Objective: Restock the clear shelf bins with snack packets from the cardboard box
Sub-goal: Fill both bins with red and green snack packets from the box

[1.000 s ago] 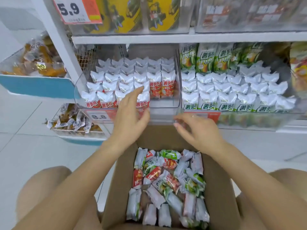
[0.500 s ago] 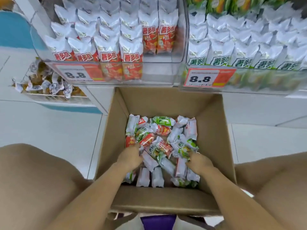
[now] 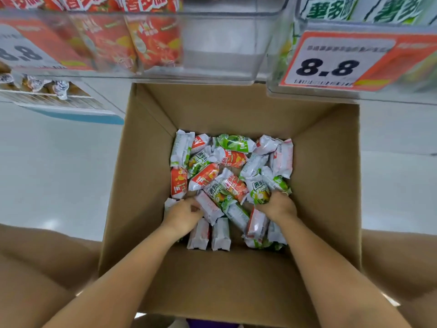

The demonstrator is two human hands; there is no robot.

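The open cardboard box sits between my knees, its floor covered with several red and green snack packets. My left hand is down in the box at the near left, fingers curled onto a white-and-red packet. At the near right, my right hand closes around a green packet. Above the box hangs the clear bin of red packets, its right part empty. The clear bin of green packets is at the upper right.
Orange price labels reading 8.8 front both bins. A lower white shelf with small wrapped snacks is at the left. White tiled floor lies on both sides of the box. My bare knees flank it.
Both hands dropped from the shelf bin into the box and closed on packets. The view has tilted down and moved closer to the box.
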